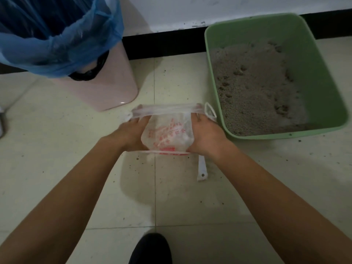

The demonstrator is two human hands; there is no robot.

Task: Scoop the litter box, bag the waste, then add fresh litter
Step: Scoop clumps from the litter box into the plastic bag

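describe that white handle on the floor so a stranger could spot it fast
Find the green litter box on the right. Off its near left corner a clear bag with red print is held up. Just under its right edge lies the white handle, the only slim flat bar on the floor, with a small hole at its end.

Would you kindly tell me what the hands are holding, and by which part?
Both hold the clear plastic bag with red print: the left hand grips its left side, the right hand its right side, by the stretched-open mouth.
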